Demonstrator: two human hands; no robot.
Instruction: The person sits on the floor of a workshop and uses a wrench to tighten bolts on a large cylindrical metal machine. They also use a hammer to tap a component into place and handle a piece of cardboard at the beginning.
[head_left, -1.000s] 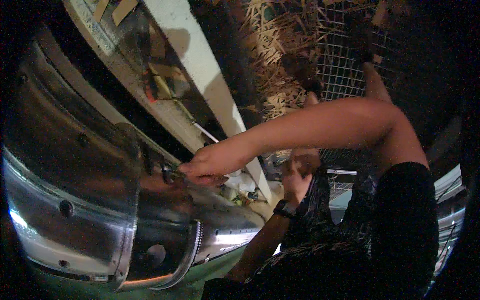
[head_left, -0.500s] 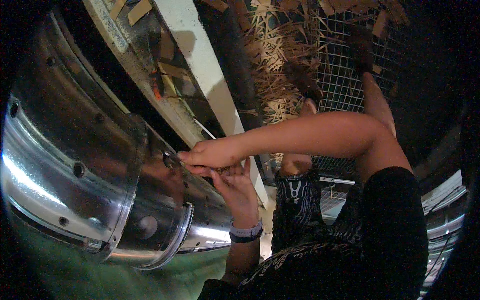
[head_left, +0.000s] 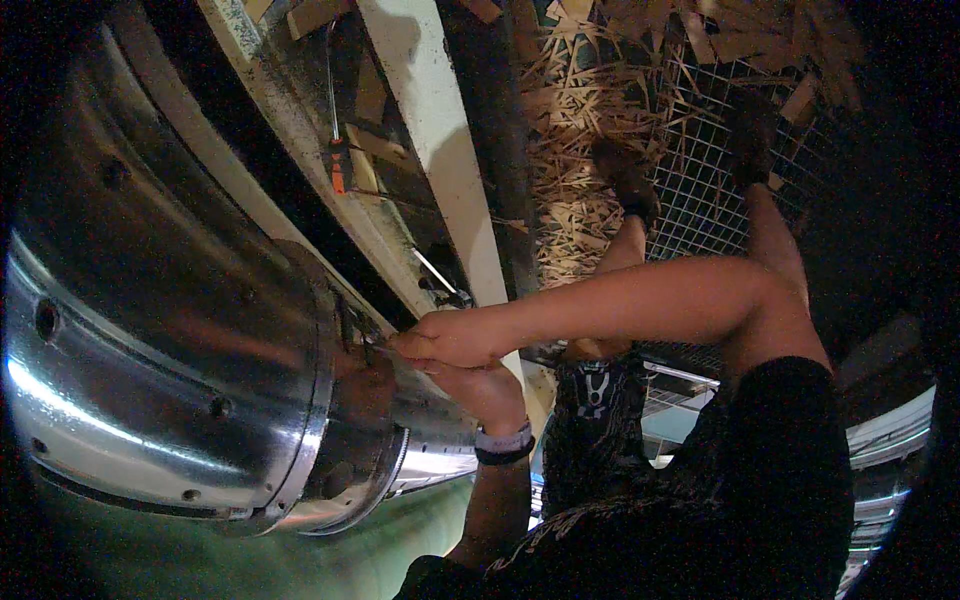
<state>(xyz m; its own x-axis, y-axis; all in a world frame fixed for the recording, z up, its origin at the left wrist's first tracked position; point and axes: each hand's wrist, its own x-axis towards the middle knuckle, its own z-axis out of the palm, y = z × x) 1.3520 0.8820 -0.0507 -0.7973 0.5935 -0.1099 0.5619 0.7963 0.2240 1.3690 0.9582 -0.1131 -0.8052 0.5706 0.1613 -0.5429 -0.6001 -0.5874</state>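
A large shiny metal cylinder (head_left: 140, 330) with bolt holes fills the left side, and a narrower collar (head_left: 360, 430) rings its near end. My right hand (head_left: 455, 337) reaches across to the collar's upper edge. Its fingers are pinched together, and small dark metal parts (head_left: 355, 325) lie by the fingertips; what they grip is hidden. My left hand (head_left: 490, 392), with a pale-and-dark wristband (head_left: 504, 442), is just beneath the right hand and against it. The right hand covers most of the left fingers, so their pose cannot be made out.
A pale beam (head_left: 430, 110) runs beside the cylinder. In the trough lie an orange-handled screwdriver (head_left: 338, 165), a bright metal rod (head_left: 435, 270) and cardboard pieces. Shredded strips (head_left: 580, 170) cover the floor by a wire grid (head_left: 690, 200) under my feet. Green sheeting (head_left: 330, 565) lies below the cylinder.
The view has shifted, so the scene sits farther right. My left hand, spread below the right one before, has closed up against it, its fingers now behind the right hand.
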